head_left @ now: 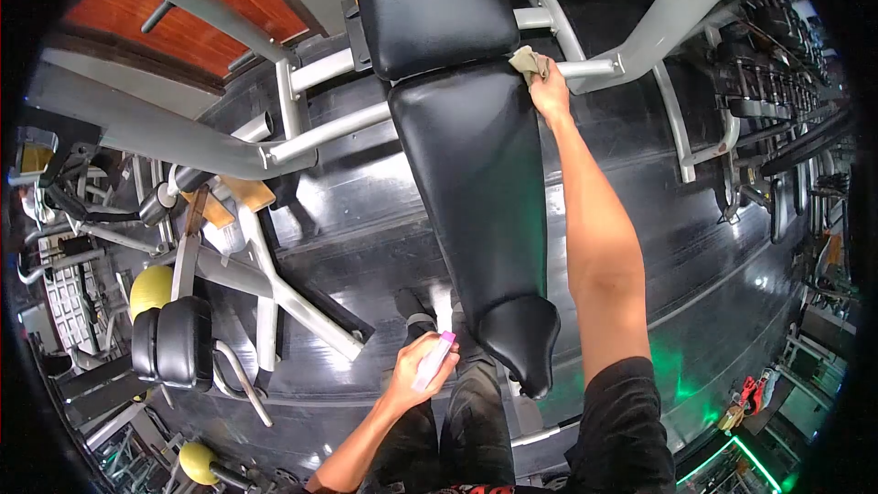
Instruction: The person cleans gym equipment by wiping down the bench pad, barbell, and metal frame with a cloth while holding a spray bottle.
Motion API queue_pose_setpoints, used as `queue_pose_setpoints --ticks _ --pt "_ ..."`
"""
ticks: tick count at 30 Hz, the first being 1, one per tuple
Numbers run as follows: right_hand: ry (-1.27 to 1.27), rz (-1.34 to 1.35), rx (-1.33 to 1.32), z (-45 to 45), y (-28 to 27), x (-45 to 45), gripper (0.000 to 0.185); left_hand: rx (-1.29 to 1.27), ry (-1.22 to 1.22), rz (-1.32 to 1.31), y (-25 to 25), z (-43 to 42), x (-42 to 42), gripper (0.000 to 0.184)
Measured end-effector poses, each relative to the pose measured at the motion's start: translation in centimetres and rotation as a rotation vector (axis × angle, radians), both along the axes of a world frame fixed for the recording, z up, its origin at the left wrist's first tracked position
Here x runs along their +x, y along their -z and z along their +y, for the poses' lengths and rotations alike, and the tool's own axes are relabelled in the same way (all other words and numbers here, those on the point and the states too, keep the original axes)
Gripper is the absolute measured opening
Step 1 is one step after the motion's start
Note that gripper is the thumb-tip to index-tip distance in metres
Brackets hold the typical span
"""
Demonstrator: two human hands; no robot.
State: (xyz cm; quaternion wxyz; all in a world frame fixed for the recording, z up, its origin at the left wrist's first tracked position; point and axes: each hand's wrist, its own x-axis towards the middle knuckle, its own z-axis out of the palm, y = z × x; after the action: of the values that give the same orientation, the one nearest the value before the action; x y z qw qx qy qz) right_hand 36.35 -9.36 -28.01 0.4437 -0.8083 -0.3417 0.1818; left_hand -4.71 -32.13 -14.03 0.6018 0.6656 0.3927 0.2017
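Observation:
A black padded weight bench (476, 183) runs down the middle of the view, its upper backrest pad (434, 9) separated by a seam from the long lower pad. My right hand (550, 96) reaches far forward to the bench's right edge near that seam. Its fingers are closed on a beige cloth (529, 62), which touches the edge of the padding. Low in the view, left of the bench's narrow end, my left hand (416, 373) is wrapped round a small pale bottle (433, 363) with a pink top. The bottle is tilted, and my fingers partly hide it.
Grey metal frame bars (338, 128) flank the bench on both sides. At left stand another machine with a black pad (186, 343) and a yellow ball (152, 291). Racks of dumbbells (777, 82) line the right. My legs are just behind the bench's narrow end.

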Motion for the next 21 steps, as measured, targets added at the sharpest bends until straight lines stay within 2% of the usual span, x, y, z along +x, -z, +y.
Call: queue_pose_setpoints --ticks 4,6,8,10,12,15,18,20,21 --pt "0.004 0.088 -0.059 -1.6 3.0 1.0 0.038 0.005 -0.012 -0.021 0.1 0.2 0.3 0.012" --pt "-0.082 0.372 0.011 -4.3 3.9 1.2 0.037 -0.041 -0.021 0.012 0.4 0.1 0.3 0.012" --pt "-0.184 0.370 -0.036 -7.8 3.1 0.3 0.033 -0.063 -0.015 0.006 0.4 0.1 0.3 0.012" --pt "-0.135 0.408 -0.173 -12.1 5.1 -0.6 0.033 -0.080 -0.012 0.003 0.5 0.1 0.3 0.012" --pt "-0.077 0.425 -0.171 -17.0 9.1 -1.4 0.031 -0.048 0.003 -0.042 0.7 0.1 0.0 0.012" --pt "0.063 0.536 -0.246 -21.3 8.5 -4.3 0.035 -0.068 0.001 -0.063 0.6 0.2 -0.6 0.012" --pt "0.074 0.414 -0.132 -21.9 9.0 -5.4 0.038 -0.071 -0.023 -0.048 0.2 0.8 -1.4 0.012" --pt "0.151 0.451 -0.121 -19.8 6.1 -7.2 0.042 -0.095 -0.056 -0.035 0.0 0.9 -2.2 0.013" --pt "0.162 0.215 -0.015 -18.3 5.7 -7.8 0.042 -0.093 -0.069 -0.027 0.1 1.1 -2.7 0.013"
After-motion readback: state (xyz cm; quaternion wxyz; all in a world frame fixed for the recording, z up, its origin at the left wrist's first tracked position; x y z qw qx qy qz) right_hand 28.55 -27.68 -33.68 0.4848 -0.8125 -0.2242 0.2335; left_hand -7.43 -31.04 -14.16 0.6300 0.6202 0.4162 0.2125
